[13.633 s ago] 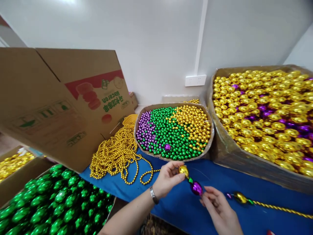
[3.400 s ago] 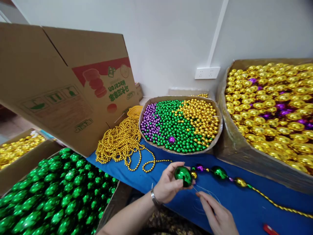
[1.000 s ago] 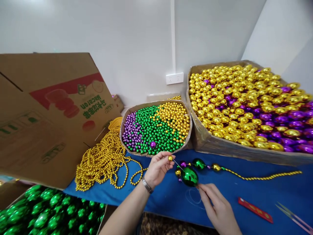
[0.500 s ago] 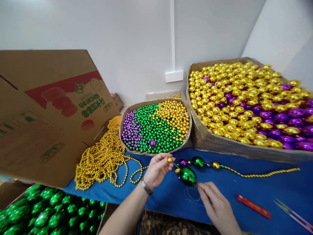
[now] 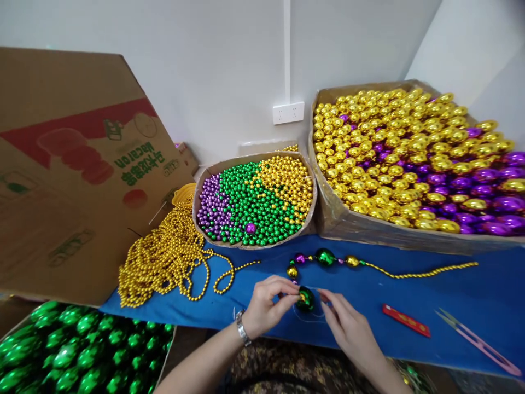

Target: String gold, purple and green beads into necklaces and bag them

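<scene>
My left hand (image 5: 273,306) pinches a small gold bead (image 5: 302,297) in front of a large shiny green bead (image 5: 307,302). My right hand (image 5: 348,323) is closed in a pinch just right of that green bead, on a fine pale thread (image 5: 312,288) that stretches between the two hands; whether a needle is in these fingers is hidden. More thread loops loosely on the blue cloth (image 5: 361,312) below. From the green bead a bead strand (image 5: 325,257) of purple, gold and green curves back and right, ending in a gold bead chain (image 5: 418,274).
An open box (image 5: 197,221) holds small purple, green and gold beads. Behind right stands a larger box (image 5: 369,230) of gold and purple beads. Gold bead chains (image 5: 164,257) lie left, beside a tall carton (image 5: 82,219). A red case (image 5: 406,320) and pink tweezers (image 5: 478,342) lie right.
Both hands have drawn closer together and nearer my body. The large green bead has come along with them, and the needle seen through the gold bead earlier no longer shows clearly.
</scene>
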Demonstrator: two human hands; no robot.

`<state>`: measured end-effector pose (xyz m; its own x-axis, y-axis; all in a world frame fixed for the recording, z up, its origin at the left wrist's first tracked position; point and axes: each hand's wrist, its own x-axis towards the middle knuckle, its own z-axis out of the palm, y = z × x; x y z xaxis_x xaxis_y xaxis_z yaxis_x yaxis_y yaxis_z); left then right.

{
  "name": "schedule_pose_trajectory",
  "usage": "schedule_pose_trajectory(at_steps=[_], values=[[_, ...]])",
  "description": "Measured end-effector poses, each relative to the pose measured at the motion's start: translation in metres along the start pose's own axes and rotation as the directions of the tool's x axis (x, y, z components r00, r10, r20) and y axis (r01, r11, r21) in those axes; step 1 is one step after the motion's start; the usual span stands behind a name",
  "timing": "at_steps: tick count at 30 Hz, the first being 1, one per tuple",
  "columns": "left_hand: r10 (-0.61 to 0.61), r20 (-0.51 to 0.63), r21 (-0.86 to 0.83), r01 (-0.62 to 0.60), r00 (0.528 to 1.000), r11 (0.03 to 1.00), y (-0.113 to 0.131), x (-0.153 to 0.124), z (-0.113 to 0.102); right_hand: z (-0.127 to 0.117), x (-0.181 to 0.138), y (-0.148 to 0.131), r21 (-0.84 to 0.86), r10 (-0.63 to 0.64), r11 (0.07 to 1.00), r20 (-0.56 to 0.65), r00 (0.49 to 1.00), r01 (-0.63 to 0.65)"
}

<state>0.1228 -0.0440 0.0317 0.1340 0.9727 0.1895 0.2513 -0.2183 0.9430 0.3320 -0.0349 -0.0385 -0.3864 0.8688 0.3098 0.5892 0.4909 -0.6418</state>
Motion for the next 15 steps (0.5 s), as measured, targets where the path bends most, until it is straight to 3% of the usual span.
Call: schedule_pose_trajectory(at_steps=[3, 6, 9, 12, 15], values=[[0.072, 0.057, -0.057, -0.068, 0.996, 0.996, 0.032, 0.012, 0.001, -0.017, 0.014, -0.023, 0.09, -0.097, 0.991, 0.008, 0.995, 0.096], [0.116, 0.041, -0.114, -0.11, 0.992, 0.987, 0.043, 0.023, 0.004, -0.026, 0.02, -0.033, 0.165, -0.123, 0.978, -0.042, 0.991, 0.128], [0.175, 0.127, -0.071, -0.167, 0.976, 0.983, 0.026, 0.03, 0.016, -0.032, 0.019, -0.029, 0.224, -0.015, 0.974, -0.093, 0.996, 0.036], [0.264, 0.384, 0.085, -0.319, 0.885, 0.944, -0.01, 0.03, 0.041, -0.039, 0.019, -0.026, 0.278, 0.047, 0.96, -0.101, 0.994, -0.017], [0.229, 0.514, 0.351, -0.446, 0.827, 0.823, -0.042, 0.028, 0.067, -0.051, 0.018, -0.033, 0.27, 0.084, 0.961, -0.108, 0.991, -0.052]])
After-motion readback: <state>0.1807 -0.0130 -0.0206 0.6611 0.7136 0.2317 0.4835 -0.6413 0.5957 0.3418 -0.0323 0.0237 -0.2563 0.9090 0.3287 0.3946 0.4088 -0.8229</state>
